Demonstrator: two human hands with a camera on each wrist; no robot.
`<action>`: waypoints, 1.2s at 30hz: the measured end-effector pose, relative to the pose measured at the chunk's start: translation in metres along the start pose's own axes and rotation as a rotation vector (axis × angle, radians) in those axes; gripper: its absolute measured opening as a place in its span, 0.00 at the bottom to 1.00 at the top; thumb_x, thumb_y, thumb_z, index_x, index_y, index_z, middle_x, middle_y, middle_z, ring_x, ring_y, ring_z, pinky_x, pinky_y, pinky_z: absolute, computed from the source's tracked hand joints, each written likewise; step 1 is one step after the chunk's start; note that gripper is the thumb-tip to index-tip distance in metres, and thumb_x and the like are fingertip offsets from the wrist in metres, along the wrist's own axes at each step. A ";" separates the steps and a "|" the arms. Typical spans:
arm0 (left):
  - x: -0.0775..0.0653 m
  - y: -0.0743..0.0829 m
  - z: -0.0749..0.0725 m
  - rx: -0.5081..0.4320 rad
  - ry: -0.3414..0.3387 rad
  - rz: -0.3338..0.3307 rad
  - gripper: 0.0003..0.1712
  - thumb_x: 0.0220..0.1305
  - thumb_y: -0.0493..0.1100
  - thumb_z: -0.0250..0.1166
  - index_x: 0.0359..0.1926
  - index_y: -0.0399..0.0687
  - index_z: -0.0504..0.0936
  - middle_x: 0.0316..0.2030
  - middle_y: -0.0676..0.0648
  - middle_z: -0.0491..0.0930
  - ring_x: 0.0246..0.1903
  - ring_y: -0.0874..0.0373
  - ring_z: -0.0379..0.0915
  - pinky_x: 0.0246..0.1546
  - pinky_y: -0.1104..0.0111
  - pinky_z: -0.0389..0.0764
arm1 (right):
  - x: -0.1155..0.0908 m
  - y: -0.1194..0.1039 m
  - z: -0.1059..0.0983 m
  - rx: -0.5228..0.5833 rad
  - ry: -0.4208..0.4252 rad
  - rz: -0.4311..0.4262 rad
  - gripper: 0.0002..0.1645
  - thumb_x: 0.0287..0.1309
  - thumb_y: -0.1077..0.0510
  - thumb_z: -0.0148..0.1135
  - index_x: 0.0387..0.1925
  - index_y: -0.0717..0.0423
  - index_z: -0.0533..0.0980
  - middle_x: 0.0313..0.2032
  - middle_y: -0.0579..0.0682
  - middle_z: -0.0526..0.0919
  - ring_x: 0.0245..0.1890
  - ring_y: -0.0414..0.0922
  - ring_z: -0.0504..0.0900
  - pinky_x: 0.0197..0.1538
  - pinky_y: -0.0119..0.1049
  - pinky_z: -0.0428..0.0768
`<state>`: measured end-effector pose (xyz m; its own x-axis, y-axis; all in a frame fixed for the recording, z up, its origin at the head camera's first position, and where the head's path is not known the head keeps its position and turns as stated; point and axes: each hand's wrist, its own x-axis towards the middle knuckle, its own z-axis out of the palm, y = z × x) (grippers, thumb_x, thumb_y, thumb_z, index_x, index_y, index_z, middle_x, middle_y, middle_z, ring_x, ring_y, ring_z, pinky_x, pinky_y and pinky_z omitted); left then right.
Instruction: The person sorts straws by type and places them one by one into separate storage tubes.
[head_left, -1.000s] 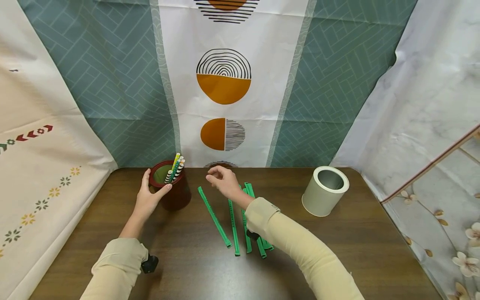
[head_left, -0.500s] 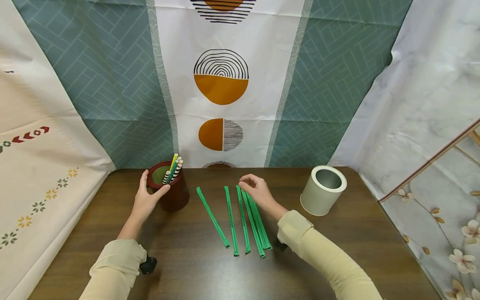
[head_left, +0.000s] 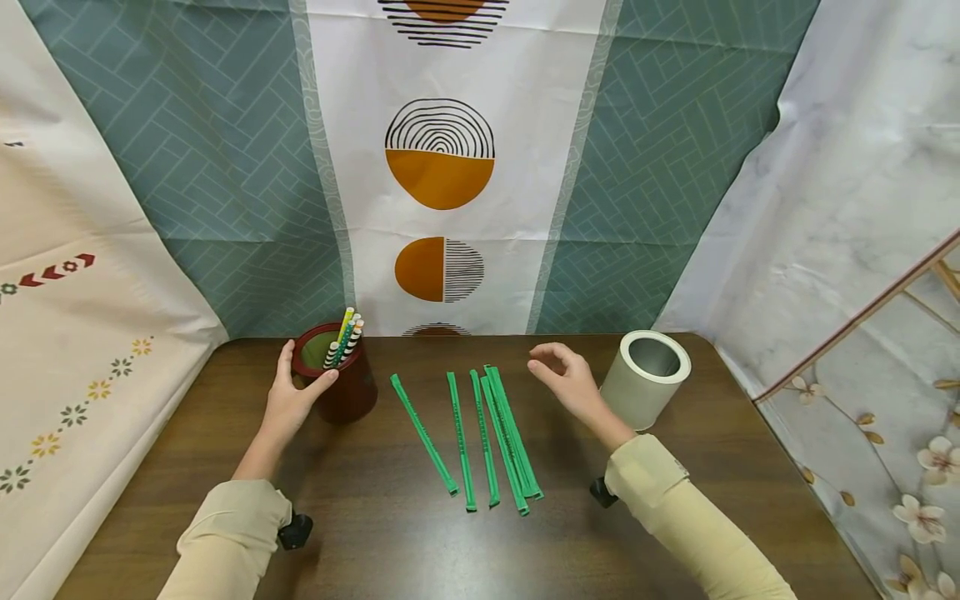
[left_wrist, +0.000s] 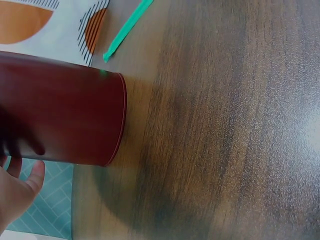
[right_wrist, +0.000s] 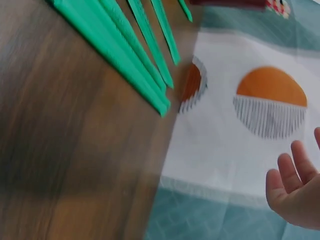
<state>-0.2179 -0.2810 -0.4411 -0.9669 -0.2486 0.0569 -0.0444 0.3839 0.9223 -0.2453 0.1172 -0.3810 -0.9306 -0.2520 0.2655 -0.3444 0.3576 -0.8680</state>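
My left hand (head_left: 296, 398) grips the dark red cup (head_left: 341, 382) at the back left of the table; the cup (left_wrist: 60, 115) holds several striped and coloured straws (head_left: 342, 338). Several green wrapped straws (head_left: 480, 433) lie side by side on the table's middle, and they also show in the right wrist view as green straws (right_wrist: 125, 45). My right hand (head_left: 564, 377) hovers empty with loosely curled fingers between the green straws and the pale cylindrical cup (head_left: 645, 379). Its fingers (right_wrist: 295, 180) show at the edge of the right wrist view.
The dark wooden table (head_left: 375, 533) is backed by a hanging cloth (head_left: 442, 167) with orange and black half-circles and teal panels. Patterned cloths hang at the left (head_left: 67, 333) and right (head_left: 862, 250) sides.
My right hand has moved from near the red cup, across the green straws, to the right beside the pale cup. My left hand has stayed on the red cup.
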 end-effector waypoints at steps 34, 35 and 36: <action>-0.001 0.002 -0.006 0.057 -0.064 -0.030 0.53 0.56 0.58 0.57 0.67 0.60 0.27 0.69 0.47 0.29 0.67 0.42 0.27 0.58 0.38 0.42 | -0.029 0.089 -0.141 -0.280 0.224 0.037 0.52 0.42 0.54 0.68 0.64 0.63 0.50 0.66 0.65 0.45 0.66 0.61 0.41 0.60 0.64 0.45; -0.001 0.002 -0.006 0.066 -0.065 -0.030 0.53 0.56 0.59 0.57 0.67 0.61 0.26 0.69 0.48 0.29 0.67 0.43 0.27 0.58 0.38 0.42 | -0.030 0.092 -0.143 -0.261 0.206 0.059 0.53 0.43 0.54 0.67 0.65 0.63 0.47 0.66 0.64 0.42 0.66 0.61 0.40 0.61 0.63 0.45; -0.002 0.002 -0.006 0.073 -0.064 -0.030 0.53 0.56 0.60 0.56 0.67 0.62 0.26 0.69 0.49 0.29 0.67 0.43 0.27 0.58 0.38 0.42 | -0.031 0.094 -0.144 -0.240 0.189 0.078 0.54 0.44 0.55 0.66 0.66 0.63 0.44 0.67 0.64 0.40 0.66 0.61 0.39 0.61 0.63 0.45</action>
<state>-0.2147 -0.2855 -0.4369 -0.9789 -0.2043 0.0026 -0.0898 0.4419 0.8926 -0.2669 0.2884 -0.4107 -0.9541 -0.0516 0.2949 -0.2695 0.5773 -0.7708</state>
